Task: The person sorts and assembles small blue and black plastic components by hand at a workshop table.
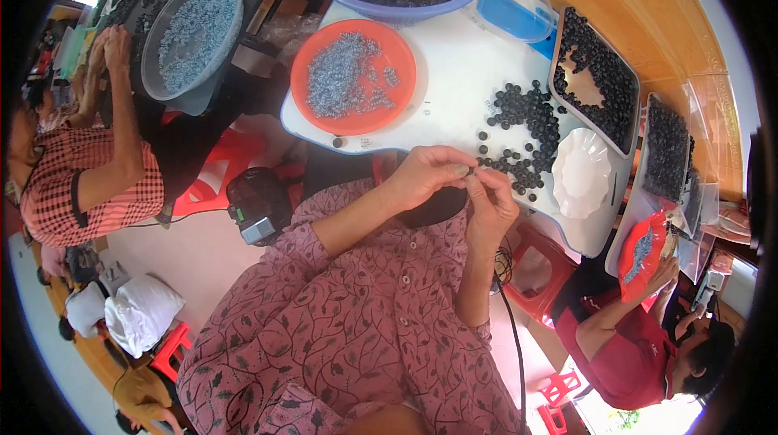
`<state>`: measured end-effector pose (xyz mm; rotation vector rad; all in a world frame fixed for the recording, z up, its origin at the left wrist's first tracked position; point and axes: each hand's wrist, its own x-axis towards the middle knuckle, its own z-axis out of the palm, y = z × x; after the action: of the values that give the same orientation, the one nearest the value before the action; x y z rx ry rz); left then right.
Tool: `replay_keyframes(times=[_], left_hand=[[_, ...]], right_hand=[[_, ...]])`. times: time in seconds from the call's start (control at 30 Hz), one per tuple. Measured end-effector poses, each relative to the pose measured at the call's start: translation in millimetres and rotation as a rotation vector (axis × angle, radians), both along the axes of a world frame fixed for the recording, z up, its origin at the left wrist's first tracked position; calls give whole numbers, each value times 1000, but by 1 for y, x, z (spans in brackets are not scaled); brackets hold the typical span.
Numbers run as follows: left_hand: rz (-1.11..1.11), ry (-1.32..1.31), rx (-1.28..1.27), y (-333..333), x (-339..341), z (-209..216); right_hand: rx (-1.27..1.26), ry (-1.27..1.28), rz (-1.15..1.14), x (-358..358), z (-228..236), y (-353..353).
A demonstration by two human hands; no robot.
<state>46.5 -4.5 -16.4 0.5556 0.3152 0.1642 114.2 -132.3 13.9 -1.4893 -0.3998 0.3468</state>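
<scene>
My left hand (433, 176) and my right hand (492, 202) meet fingertip to fingertip just off the table's near edge. Both are closed in a pinch; a dark speck shows between the fingertips, too small to name. Beyond my right hand, small round black pieces (535, 123) lie loose on the white table (446, 70). An orange-red plate (397, 50) to the left holds many small bluish, see-through pieces (340, 74). A white scalloped dish (582, 172) stands right of the loose black pieces.
A blue-purple basket (397, 10) of black pieces stands at the far edge. Farther right are a blue tray (515, 15) and a rectangular tray (596, 123) of black pieces. Co-workers sit at left (89, 184) and right (620, 350). A black cable (515, 330) hangs beside my right arm.
</scene>
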Motion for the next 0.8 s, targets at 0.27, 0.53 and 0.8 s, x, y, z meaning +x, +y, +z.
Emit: replay_keyframes(times=[0.27, 0.53, 0.8], left_hand=[[-70, -29, 152, 9, -6, -1], [-60, 6, 89, 12, -8, 1], [-47, -12, 34, 10, -11, -5]], right_hand=[[21, 331, 111, 6, 8, -1], [2, 384, 125, 7, 8, 4], [-22, 356, 129, 6, 9, 6]])
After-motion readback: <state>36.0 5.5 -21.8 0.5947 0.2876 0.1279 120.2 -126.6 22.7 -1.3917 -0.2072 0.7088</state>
